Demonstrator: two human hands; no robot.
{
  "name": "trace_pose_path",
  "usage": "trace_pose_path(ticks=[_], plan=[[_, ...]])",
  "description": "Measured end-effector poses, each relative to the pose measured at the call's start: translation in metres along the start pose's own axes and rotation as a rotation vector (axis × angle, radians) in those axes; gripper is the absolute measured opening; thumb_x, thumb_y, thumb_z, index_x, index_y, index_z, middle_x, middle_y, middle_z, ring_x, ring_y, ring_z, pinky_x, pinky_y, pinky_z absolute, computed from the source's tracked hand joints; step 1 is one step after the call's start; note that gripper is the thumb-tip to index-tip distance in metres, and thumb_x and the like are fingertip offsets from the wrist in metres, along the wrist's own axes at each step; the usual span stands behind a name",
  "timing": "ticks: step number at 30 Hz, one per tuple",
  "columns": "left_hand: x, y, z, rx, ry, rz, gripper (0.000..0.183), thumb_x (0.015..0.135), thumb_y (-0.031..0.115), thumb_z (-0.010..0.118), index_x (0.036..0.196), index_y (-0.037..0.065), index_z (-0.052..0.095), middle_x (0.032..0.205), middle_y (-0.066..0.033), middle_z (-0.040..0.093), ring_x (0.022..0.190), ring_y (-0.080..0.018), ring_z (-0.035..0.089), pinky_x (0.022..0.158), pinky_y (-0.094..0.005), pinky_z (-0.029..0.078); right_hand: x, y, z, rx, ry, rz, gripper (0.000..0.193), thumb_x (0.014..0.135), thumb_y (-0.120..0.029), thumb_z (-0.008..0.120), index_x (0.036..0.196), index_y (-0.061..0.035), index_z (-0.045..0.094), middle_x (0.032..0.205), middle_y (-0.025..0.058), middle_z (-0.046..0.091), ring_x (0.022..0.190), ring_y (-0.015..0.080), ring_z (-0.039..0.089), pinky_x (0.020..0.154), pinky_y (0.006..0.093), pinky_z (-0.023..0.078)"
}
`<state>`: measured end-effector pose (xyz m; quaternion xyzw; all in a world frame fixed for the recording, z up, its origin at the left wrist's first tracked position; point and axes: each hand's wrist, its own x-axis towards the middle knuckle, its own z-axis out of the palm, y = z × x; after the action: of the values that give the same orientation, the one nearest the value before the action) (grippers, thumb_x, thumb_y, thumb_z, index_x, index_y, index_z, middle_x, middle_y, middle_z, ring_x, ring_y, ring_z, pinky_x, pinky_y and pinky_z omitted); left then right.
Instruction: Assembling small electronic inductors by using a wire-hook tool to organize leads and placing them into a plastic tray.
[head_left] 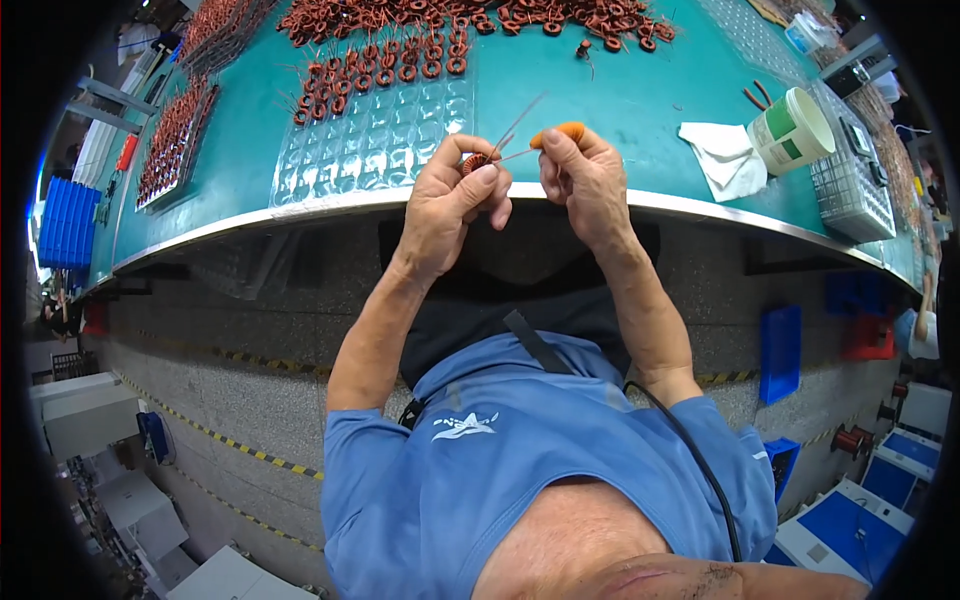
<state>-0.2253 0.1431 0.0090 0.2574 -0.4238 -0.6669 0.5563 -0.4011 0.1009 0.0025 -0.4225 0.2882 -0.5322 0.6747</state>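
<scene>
Your left hand (447, 197) pinches a copper-wound ring coil (474, 163) between thumb and forefinger, just above the near edge of the green counter (640, 110). Your right hand (592, 185) is just beside it at three o'clock, thumb pressed against a forefinger in an orange cover (571, 131), pinching a thin wire lead (516, 155) that runs taut from the coil. More leads stick up from the coil toward one o'clock.

From your hands, with twelve straight across the counter, a clear plastic tray (345, 150) lies at ten o'clock; ring coils (385, 76) fill its far rows, while its nearer pockets hold none. A heap of coils (375, 18) spreads from eleven to one, and a single coil (584, 48) sits apart at one. At three, you have a white cloth (728, 162) touching a tilted white-and-green bucket (797, 128).
</scene>
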Motion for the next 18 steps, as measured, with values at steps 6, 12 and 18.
trace_pose_path(ticks=[6, 12, 18], plan=[[-0.004, 0.009, -0.01, 0.092, -0.057, -0.079, 0.02, 0.096, 0.014, 0.055, 0.111, 0.002, 0.049, 0.076, -0.0056, 0.052, 0.063, -0.0132, 0.052, 0.06, -0.024, 0.045, 0.008, 0.001, -0.01, 0.083, -0.17, -0.039, 0.046, 0.091, -0.028, 0.066, 0.122, 0.0024, 0.051, 0.084, 0.0074, 0.06, 0.061, 0.0087, 0.057, 0.049, 0.0182, 0.042], [-0.005, 0.01, -0.02, 0.112, -0.115, -0.14, 0.021, 0.096, 0.016, 0.055, 0.111, 0.001, 0.053, 0.073, -0.0043, 0.051, 0.06, -0.0118, 0.051, 0.057, -0.0239, 0.045, 0.008, -0.001, -0.014, 0.11, -0.26, 0.025, 0.034, 0.093, -0.025, 0.063, 0.118, -0.002, 0.059, 0.084, 0.0069, 0.063, 0.062, 0.0087, 0.058, 0.05, 0.0171, 0.042], [-0.007, 0.007, -0.013, 0.106, -0.078, -0.109, 0.025, 0.094, 0.013, 0.057, 0.116, 0.002, 0.051, 0.075, -0.0047, 0.054, 0.061, -0.0122, 0.054, 0.058, -0.0238, 0.046, 0.009, 0.002, -0.011, 0.058, -0.163, -0.007, 0.023, 0.094, -0.021, 0.061, 0.104, -0.0009, 0.066, 0.08, 0.0056, 0.066, 0.062, 0.009, 0.059, 0.052, 0.0186, 0.043]])
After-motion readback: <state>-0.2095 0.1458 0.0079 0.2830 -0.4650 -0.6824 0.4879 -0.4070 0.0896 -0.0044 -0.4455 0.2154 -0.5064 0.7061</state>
